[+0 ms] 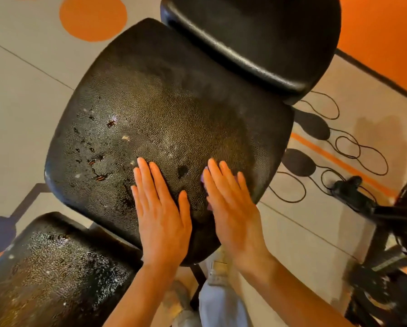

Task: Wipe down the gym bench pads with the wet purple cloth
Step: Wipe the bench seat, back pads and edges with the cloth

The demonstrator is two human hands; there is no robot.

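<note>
Both hands flat on the middle bench pad, near edge. Left hand fingers straight, bare. Right hand fingers straight, pressing purple cloth beneath; only slivers show at its left edge.

the middle bench pad is black with a fine pebbled grain, scuffed with pale flecks and small orange-brown tears on its left side, and a sliver of purple cloth shows on it. the floor is grey-beige with orange circles, dark blue blobs and an orange stripe.
</note>
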